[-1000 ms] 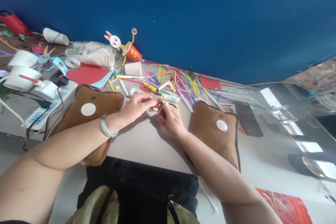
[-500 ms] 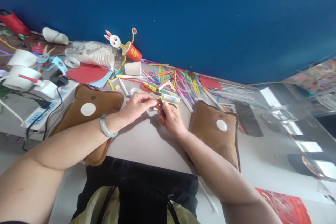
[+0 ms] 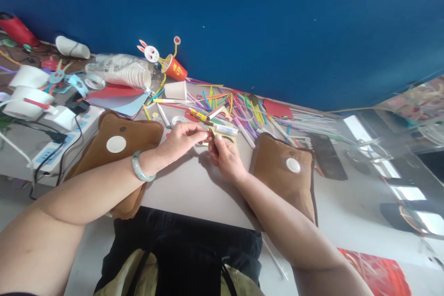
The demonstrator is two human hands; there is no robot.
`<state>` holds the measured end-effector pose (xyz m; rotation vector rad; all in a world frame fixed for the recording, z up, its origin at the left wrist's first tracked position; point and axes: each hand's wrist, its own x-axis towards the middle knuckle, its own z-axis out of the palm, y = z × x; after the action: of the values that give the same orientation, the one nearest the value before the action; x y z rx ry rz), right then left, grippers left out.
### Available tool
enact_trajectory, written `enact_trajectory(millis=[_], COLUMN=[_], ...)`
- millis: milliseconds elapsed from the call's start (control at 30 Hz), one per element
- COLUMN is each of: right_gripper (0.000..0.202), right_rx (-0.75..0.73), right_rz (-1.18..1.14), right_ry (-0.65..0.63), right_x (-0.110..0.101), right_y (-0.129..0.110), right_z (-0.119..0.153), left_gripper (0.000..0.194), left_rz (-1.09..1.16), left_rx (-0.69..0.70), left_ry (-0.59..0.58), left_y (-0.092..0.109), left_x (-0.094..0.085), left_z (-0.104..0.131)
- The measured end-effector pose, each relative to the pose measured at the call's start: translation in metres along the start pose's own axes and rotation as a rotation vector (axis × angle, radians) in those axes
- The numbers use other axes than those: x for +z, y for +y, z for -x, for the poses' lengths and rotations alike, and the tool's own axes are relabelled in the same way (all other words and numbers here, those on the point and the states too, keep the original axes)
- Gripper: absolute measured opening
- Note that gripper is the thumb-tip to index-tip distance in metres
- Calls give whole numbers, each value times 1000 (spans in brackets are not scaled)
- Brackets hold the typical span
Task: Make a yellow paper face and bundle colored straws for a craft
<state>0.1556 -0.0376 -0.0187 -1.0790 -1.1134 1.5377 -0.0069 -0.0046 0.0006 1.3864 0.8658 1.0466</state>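
Note:
My left hand [image 3: 183, 141] pinches a small red piece [image 3: 209, 134] between thumb and fingers, above the table. Facing it, my right hand [image 3: 226, 156] is closed round a small dark tool, which looks like scissors [image 3: 212, 135], its tip at the red piece. Most of the tool is hidden by my fingers. Just beyond the hands lie a white glue tube [image 3: 226, 130], a yellow marker [image 3: 198, 115] and a yellowish card [image 3: 231, 138]. A brown cushion [image 3: 116, 171] rests under my left forearm and another brown cushion [image 3: 282, 171] is beside my right forearm.
Colourful straws [image 3: 243, 111] are strewn along the blue wall [image 3: 243, 23]. A white cup [image 3: 175, 90], a red cup [image 3: 175, 68] with a rabbit figure and stacked paper cups [image 3: 128, 74] stand or lie at the back. A power strip [image 3: 55, 148] with cables is at left.
The red paper at the back left has shifted or lifted slightly, showing more of the light blue sheet beneath. Both hands stay almost in place.

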Motion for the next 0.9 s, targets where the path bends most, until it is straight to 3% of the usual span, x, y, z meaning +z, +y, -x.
enact_trajectory(millis=[900], right_gripper=[57], right_rx=[-26], right_rz=[73], right_ry=[-16], right_x=[-2], right_y=[3], right_z=[-1], left_gripper=[16], left_rz=[-97], left_rx=[52], left_ry=[42], left_y=[4], left_x=[-1], left_z=[0])
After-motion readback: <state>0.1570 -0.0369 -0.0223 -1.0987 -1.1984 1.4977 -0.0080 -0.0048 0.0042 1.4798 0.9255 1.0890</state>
